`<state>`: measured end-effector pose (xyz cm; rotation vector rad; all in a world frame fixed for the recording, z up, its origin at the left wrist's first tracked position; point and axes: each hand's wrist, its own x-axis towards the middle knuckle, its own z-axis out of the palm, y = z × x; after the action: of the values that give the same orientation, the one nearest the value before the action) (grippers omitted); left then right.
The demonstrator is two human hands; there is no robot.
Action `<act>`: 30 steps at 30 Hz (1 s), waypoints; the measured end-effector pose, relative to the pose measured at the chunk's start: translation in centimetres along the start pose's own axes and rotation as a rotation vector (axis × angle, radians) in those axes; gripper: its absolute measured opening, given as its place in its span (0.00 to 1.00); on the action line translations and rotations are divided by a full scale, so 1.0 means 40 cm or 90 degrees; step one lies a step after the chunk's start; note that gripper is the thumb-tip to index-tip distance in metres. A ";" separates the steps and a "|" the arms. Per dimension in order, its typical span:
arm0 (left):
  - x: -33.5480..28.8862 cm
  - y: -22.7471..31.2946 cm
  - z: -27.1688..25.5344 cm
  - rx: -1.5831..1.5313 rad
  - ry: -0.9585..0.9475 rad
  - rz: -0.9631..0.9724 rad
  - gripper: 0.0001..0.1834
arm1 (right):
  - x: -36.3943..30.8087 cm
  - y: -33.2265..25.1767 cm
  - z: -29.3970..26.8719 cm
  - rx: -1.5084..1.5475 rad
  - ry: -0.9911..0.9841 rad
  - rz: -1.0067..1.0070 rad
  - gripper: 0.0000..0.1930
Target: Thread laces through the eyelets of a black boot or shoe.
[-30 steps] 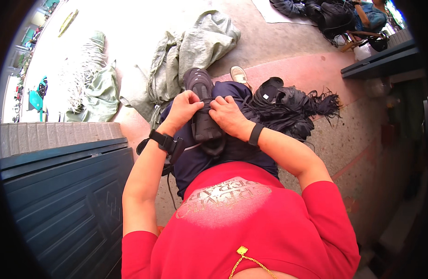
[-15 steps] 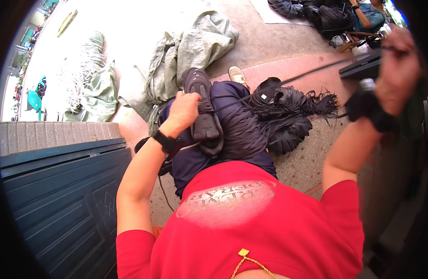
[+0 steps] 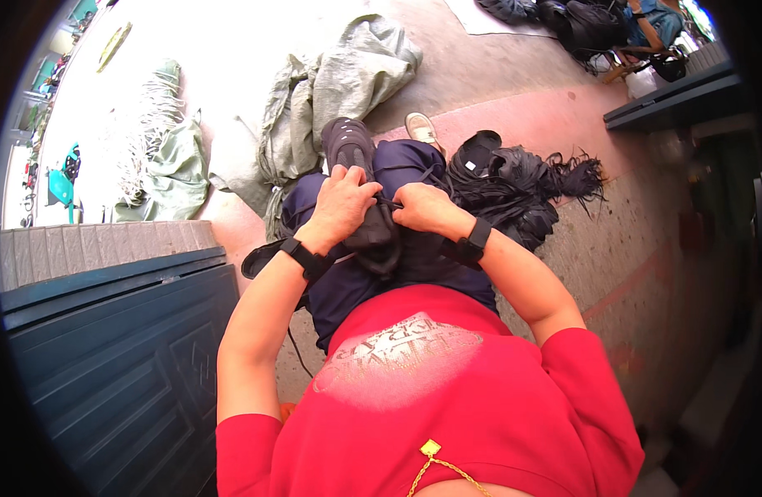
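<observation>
A black shoe (image 3: 348,145) lies lengthwise on my thighs, its toe pointing away from me. My left hand (image 3: 339,201) is closed over its middle, fingers curled and hiding much of the lacing area. Close beside it on the right, my right hand (image 3: 431,209) pinches a black shoelace (image 3: 387,202) at the shoe. The lace's path under my left fingers is hidden. Right of my knee lies a tangled heap of black laces and shoe parts (image 3: 513,186).
Grey-green woven sacks (image 3: 348,74) lie beyond my knees. Farther left, another sack (image 3: 175,170) lies by a bundle of white laces (image 3: 159,99). A blue panelled door (image 3: 124,356) stands at my left. Another person's arm (image 3: 646,29) shows at the far right, near black items.
My right hand has come in from the far upper right, where it held the lace stretched out, to the shoe beside my left hand. My left hand stays on the shoe.
</observation>
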<state>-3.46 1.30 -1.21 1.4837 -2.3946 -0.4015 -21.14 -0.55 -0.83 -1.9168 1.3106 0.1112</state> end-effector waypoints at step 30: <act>-0.069 -0.081 -0.028 -0.099 -0.024 -0.209 0.17 | -0.025 0.028 -0.005 0.139 0.286 -0.142 0.10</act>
<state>0.80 2.31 -1.71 1.8098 -2.0906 -0.6777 -22.60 -0.11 -0.84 -1.9452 1.3123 -0.5826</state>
